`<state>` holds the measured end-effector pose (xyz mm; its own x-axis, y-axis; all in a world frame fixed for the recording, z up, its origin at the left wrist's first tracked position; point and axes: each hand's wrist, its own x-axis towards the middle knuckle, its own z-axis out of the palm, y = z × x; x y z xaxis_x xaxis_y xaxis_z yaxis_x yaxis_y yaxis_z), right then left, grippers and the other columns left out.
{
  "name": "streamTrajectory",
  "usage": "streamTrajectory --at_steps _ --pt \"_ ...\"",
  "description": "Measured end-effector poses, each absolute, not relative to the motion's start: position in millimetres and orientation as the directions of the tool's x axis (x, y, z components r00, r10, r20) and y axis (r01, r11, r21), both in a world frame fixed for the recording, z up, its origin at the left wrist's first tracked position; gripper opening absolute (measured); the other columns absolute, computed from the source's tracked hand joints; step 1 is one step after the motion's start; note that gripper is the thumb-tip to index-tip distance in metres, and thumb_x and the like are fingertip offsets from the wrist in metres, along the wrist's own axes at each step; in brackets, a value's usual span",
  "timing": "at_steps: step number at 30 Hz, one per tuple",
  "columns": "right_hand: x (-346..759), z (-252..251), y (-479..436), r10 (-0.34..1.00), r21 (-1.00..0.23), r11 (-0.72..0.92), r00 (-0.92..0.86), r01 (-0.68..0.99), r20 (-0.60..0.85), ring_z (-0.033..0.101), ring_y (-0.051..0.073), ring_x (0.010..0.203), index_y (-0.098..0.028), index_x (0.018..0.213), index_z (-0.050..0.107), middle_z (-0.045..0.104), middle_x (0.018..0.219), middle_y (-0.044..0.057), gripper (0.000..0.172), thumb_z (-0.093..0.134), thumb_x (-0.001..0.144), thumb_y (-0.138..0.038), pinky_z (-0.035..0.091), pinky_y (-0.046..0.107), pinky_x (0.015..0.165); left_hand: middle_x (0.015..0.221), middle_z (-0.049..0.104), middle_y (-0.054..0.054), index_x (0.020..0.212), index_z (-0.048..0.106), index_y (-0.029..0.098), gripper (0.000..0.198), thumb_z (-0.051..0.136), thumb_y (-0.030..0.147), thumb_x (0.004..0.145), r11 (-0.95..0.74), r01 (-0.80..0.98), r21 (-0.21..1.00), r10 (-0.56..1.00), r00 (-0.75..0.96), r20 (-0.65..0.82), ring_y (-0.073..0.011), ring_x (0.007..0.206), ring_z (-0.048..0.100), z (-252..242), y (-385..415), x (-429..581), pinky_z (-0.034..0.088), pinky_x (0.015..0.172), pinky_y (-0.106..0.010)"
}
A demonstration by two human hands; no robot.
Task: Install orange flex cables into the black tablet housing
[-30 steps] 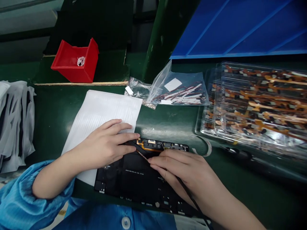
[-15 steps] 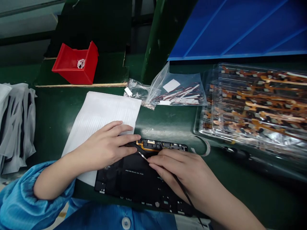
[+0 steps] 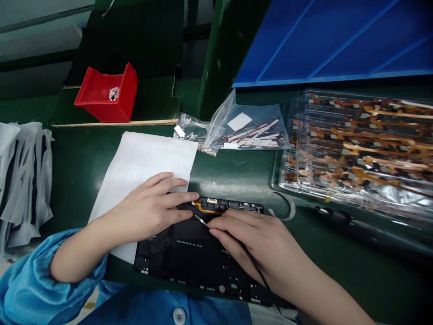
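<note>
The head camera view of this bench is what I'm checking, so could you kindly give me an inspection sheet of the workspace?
surface: green bench top.
job's things: black device panel; orange flex cable at its far edge.
clutter: white foam sheet; grey bags; red bin.
grippers: left hand lies across the panel's edge; right hand grips a slim black pointed tool.
cables: clear tray of flex cables; plastic bag of wires.
surroundings: blue panel; green post.

Tiny print on the black electronics panel (image 3: 169, 257), unreadable
</note>
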<state>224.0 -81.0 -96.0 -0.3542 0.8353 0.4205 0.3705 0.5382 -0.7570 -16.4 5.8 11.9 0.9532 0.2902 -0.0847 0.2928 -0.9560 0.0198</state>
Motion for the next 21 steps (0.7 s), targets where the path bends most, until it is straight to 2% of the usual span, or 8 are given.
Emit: streamTrajectory --at_steps 6,10,15,21 --pt "222.9 -99.4 -79.4 0.815 -0.724 0.574 -0.344 0.381 0.465 0.060 0.010 0.078 -0.020 0.107 0.066 0.064 0.091 0.000 0.014 0.052 0.104 -0.018 0.042 0.024 0.068 0.138 0.062 0.001 0.106 0.077 0.022 0.020 0.058 0.021 0.100 -0.956 0.285 0.061 0.281 0.957 -0.067 -0.0270 0.131 0.050 16.9 8.9 -18.3 0.038 0.115 -0.048" --pt "223.2 -101.0 -79.5 0.801 -0.703 0.596 -0.352 0.388 0.485 0.060 0.010 0.078 -0.020 0.106 0.067 0.064 0.089 0.001 0.015 0.052 0.104 -0.017 0.042 0.023 0.067 0.139 0.062 0.000 0.108 0.076 0.021 0.021 0.058 0.023 0.098 -0.948 0.305 0.089 0.296 0.950 -0.098 -0.0289 0.133 0.048 20.5 11.8 -22.6 0.038 0.113 -0.049" --pt "221.1 -97.4 -79.3 0.776 -0.683 0.628 -0.360 0.372 0.518 0.061 0.010 0.080 -0.019 0.106 0.067 0.065 0.092 0.002 0.014 0.054 0.102 -0.015 0.044 0.022 0.070 0.137 0.063 0.002 0.107 0.077 0.023 0.024 0.058 0.037 0.101 -0.940 0.338 0.051 0.332 0.939 -0.093 -0.0287 0.132 0.049 18.5 11.6 -25.9 0.036 0.112 -0.048" --pt "214.1 -92.6 -79.0 0.761 -0.672 0.648 -0.306 0.358 0.572 0.062 0.009 0.080 -0.018 0.105 0.068 0.066 0.093 0.003 0.015 0.060 0.097 -0.009 0.048 0.022 0.072 0.133 0.065 0.005 0.103 0.078 0.027 0.019 0.061 0.035 0.099 -0.939 0.343 0.017 0.342 0.939 -0.043 -0.0267 0.129 0.051 13.7 10.5 -29.0 0.035 0.110 -0.045"
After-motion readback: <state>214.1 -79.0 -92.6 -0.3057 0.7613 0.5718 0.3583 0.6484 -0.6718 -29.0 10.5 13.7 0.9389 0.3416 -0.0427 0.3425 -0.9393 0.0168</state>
